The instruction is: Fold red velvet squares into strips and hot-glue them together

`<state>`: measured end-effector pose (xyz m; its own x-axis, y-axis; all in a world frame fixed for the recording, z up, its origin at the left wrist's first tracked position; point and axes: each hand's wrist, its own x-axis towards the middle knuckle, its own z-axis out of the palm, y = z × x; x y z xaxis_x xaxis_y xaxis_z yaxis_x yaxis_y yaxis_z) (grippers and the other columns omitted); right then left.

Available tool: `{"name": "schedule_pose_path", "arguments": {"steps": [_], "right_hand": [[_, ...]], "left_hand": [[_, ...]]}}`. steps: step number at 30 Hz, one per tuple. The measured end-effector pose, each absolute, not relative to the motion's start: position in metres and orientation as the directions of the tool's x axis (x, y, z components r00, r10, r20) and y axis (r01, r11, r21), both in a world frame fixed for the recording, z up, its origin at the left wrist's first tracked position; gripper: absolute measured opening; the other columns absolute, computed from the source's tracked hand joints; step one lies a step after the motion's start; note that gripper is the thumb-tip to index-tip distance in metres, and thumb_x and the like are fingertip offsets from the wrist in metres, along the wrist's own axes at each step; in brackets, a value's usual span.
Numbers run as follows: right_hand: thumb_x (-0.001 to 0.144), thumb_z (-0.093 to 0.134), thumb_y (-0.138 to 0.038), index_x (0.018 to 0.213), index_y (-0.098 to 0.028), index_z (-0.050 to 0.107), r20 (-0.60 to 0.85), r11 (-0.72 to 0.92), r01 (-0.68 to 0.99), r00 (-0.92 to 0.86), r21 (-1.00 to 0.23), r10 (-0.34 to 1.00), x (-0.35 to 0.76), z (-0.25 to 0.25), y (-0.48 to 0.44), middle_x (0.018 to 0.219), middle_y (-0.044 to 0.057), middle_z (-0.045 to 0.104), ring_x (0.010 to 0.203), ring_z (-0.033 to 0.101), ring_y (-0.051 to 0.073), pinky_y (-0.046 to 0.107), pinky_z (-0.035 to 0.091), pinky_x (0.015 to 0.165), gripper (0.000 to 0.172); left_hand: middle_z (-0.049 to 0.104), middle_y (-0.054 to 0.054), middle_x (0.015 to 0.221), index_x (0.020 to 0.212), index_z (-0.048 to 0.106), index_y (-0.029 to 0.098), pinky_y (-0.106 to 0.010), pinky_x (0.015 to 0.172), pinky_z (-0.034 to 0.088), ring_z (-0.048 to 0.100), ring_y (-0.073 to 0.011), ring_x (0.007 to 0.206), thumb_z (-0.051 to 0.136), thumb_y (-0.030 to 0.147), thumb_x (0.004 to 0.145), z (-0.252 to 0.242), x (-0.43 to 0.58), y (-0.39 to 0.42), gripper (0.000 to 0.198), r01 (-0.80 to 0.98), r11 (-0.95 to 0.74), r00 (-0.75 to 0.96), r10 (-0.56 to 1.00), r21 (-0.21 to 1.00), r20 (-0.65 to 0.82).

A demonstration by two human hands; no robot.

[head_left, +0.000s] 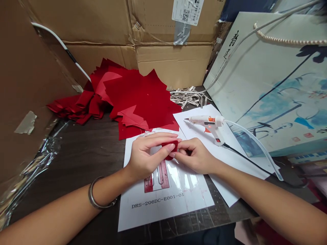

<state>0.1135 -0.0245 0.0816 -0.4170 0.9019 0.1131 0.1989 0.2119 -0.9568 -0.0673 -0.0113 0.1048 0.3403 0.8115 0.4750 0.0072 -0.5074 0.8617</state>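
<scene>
My left hand (pixel 145 156) and my right hand (pixel 194 154) pinch a small folded red piece (pixel 170 147) between their fingertips. Its lower part is partly hidden behind my fingers. Both hands are above a white printed sheet (pixel 163 200) marked DRS-206DC-E001-01, which has a red diagram under my left hand. A white and orange hot glue gun (pixel 206 127) lies on a second white sheet (pixel 235 160), just beyond my right hand. A metal bangle (pixel 98 194) circles my left wrist.
Beyond the hands lie overlapping red pointed sheets (pixel 143 98), rolled red strips (pixel 84 106) and a pile of metal clips (pixel 190 97). A painted paper bag (pixel 270 85) stands on the right. Cardboard boxes (pixel 173 64) wall the back, on a dark table (pixel 84 156).
</scene>
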Motion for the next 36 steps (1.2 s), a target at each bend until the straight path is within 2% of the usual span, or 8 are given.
{"name": "schedule_pose_path", "arguments": {"steps": [5, 12, 18, 23, 31, 34, 36], "right_hand": [[0.086, 0.061, -0.028, 0.060, -0.015, 0.055, 0.121, 0.223, 0.198, -0.427, -0.955, 0.896, 0.115, 0.081, -0.024, 0.047, -0.008, 0.028, 0.046, 0.024, 0.006, 0.023, 0.021, 0.045, 0.029], [0.087, 0.061, -0.030, 0.055, -0.016, 0.043, 0.118, 0.237, 0.229, -0.438, -0.944, 0.891, 0.115, 0.078, -0.024, 0.047, -0.008, 0.027, 0.047, 0.023, 0.005, 0.023, 0.020, 0.045, 0.039], [0.087, 0.060, -0.032, 0.058, -0.016, 0.049, 0.121, 0.245, 0.229, -0.448, -0.942, 0.885, 0.115, 0.079, -0.024, 0.049, -0.007, 0.030, 0.048, 0.025, 0.006, 0.023, 0.022, 0.046, 0.035], [0.087, 0.061, -0.031, 0.063, -0.015, 0.056, 0.131, 0.247, 0.217, -0.441, -0.945, 0.888, 0.115, 0.082, -0.025, 0.047, -0.008, 0.029, 0.047, 0.024, 0.006, 0.024, 0.021, 0.045, 0.030], [0.086, 0.063, -0.031, 0.059, -0.015, 0.052, 0.115, 0.204, 0.151, -0.457, -0.967, 0.882, 0.113, 0.086, -0.029, 0.047, -0.008, 0.027, 0.047, 0.023, 0.006, 0.025, 0.021, 0.046, 0.033], [0.086, 0.063, -0.032, 0.059, -0.016, 0.050, 0.099, 0.172, 0.129, -0.436, -0.977, 0.895, 0.112, 0.088, -0.029, 0.050, -0.007, 0.029, 0.049, 0.026, 0.007, 0.025, 0.023, 0.048, 0.035], [0.087, 0.063, -0.033, 0.056, -0.016, 0.046, 0.127, 0.181, 0.088, -0.431, -0.980, 0.894, 0.111, 0.089, -0.029, 0.055, -0.005, 0.036, 0.053, 0.032, 0.008, 0.024, 0.027, 0.051, 0.039]], "left_hand": [[0.075, -0.007, 0.103, 0.096, 0.077, 0.019, -0.033, 0.088, 0.058, 0.071, -0.0207, 0.095, 0.066, 0.010, 0.083, 0.103, -0.068, -0.010, 0.020, -0.006, -0.515, 0.351, 0.802, 0.857, 0.484], [0.076, -0.004, 0.099, 0.093, 0.078, 0.019, -0.021, 0.087, 0.057, 0.072, -0.0155, 0.092, 0.067, 0.008, 0.081, 0.107, -0.067, -0.013, 0.020, 0.039, -0.496, 0.328, 0.827, 0.868, 0.457], [0.076, 0.000, 0.098, 0.092, 0.078, 0.022, -0.015, 0.085, 0.056, 0.072, -0.0128, 0.093, 0.068, 0.007, 0.081, 0.111, -0.064, -0.014, 0.021, 0.003, -0.387, 0.314, 0.876, 0.922, 0.366], [0.076, 0.000, 0.101, 0.093, 0.078, 0.022, -0.016, 0.086, 0.056, 0.072, -0.0134, 0.093, 0.066, 0.009, 0.083, 0.110, -0.065, -0.014, 0.020, -0.007, -0.367, 0.311, 0.884, 0.930, 0.351], [0.076, -0.003, 0.098, 0.099, 0.077, 0.020, -0.022, 0.084, 0.056, 0.071, -0.0164, 0.091, 0.066, 0.018, 0.086, 0.107, -0.071, -0.012, 0.017, 0.019, -0.329, 0.379, 0.876, 0.944, 0.298], [0.076, -0.003, 0.087, 0.089, 0.077, 0.020, -0.026, 0.078, 0.057, 0.071, -0.0178, 0.082, 0.067, 0.025, 0.086, 0.103, -0.071, -0.012, 0.012, 0.017, -0.253, 0.389, 0.893, 0.967, 0.227], [0.073, -0.003, 0.077, 0.078, 0.075, 0.018, -0.027, 0.072, 0.056, 0.069, -0.0183, 0.076, 0.068, 0.029, 0.085, 0.102, -0.070, -0.011, 0.015, 0.034, -0.197, 0.347, 0.922, 0.980, 0.173]]}}
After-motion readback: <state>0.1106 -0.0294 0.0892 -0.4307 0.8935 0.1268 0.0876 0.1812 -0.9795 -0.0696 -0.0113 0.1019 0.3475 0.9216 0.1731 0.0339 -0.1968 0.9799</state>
